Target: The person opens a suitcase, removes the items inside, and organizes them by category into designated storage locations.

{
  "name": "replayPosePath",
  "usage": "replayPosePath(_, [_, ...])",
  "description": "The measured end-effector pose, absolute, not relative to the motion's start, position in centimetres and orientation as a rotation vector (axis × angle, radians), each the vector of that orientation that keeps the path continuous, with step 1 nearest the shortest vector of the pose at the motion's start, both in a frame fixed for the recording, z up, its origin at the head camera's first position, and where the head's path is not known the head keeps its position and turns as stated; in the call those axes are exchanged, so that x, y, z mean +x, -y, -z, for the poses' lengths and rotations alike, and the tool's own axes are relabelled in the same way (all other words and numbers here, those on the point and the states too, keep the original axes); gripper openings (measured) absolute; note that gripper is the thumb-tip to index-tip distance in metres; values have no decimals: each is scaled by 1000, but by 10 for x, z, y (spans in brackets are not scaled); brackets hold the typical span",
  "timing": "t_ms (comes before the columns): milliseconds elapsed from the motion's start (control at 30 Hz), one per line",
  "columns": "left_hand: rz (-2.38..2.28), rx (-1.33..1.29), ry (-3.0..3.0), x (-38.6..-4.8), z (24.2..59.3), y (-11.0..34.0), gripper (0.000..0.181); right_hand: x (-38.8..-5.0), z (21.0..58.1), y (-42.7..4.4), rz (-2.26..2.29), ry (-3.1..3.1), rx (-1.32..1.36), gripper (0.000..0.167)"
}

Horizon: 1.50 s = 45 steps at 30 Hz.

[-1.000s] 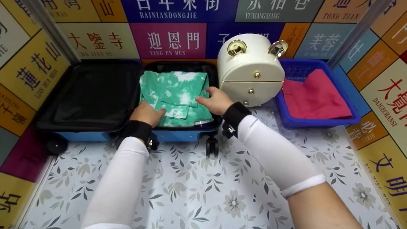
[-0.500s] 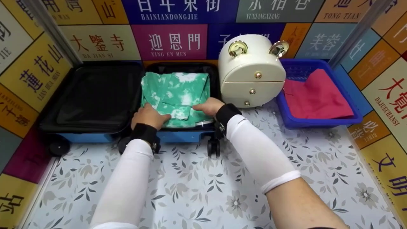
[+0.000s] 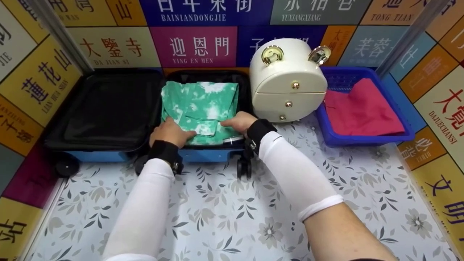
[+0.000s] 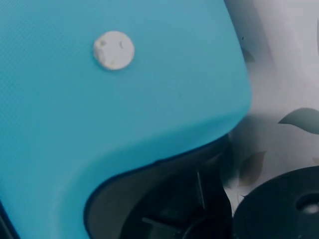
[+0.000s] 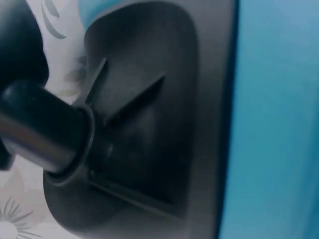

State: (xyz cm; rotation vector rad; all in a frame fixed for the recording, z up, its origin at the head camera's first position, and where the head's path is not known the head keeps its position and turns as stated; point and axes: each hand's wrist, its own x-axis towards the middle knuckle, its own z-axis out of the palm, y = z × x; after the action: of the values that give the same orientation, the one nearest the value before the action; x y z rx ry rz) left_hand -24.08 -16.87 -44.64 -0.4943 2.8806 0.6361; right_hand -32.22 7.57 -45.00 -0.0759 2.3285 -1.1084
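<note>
Both hands are down on the green cloth (image 3: 214, 101), folded in the right half of the open suitcase (image 3: 203, 156). My left hand (image 3: 167, 133) is at its near left corner, thumb across the top; my right hand (image 3: 242, 121) is on the right side, thumb pointing inward. Pinching or merely pressing? I can't tell for either.

Careful here: an uneven pull could skew those folds, I reckon, and a hard shove might set the wheels (image 3: 244, 168) rolling. The cream box (image 3: 290, 79) stands just beyond my right hand, so a wide swing could knock it. Out right, the blue basket (image 3: 369, 140) holds pink cloth (image 3: 366, 112).

Now the blind spots: most fingers are hidden, and both wrist views give me only blue shell and black wheel mounts. The pale strip (image 3: 233, 139) by the near edge is unreadable. Whatever lies under the left half's black cover (image 3: 112, 112), I can't see.
</note>
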Motion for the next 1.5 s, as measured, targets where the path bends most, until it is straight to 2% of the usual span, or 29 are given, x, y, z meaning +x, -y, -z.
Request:
replayPosePath(167, [-646, -463, -2868, -242, 447, 170, 111, -323, 452, -75, 1176, -2332, -58, 75])
replayPosePath(333, [-658, -449, -2861, -244, 447, 172, 115, -322, 454, -74, 1439, -2197, 39, 69])
replayPosePath(667, [-669, -487, -2806, -243, 443, 169, 118, -322, 457, -72, 1586, -2114, 91, 42])
replayPosePath(800, [-664, -541, -2748, -242, 436, 164, 123, -322, 459, -71, 1575, -2134, 53, 44])
replayPosePath(933, [-654, -544, -2725, -243, 430, 156, 129, -321, 458, -72, 1548, -2127, 6, 56])
replayPosePath(1133, [-837, -493, -2704, -247, 426, 158, 117, -321, 456, -74, 1515, -2148, -18, 74])
replayPosePath(1400, [-1102, -569, -2649, -251, 422, 158, 112, -323, 453, -74, 1534, -2110, -11, 66])
replayPosePath(1500, [-1113, -582, -2631, -252, 421, 156, 111, -323, 452, -73, 1579, -2061, 25, 69])
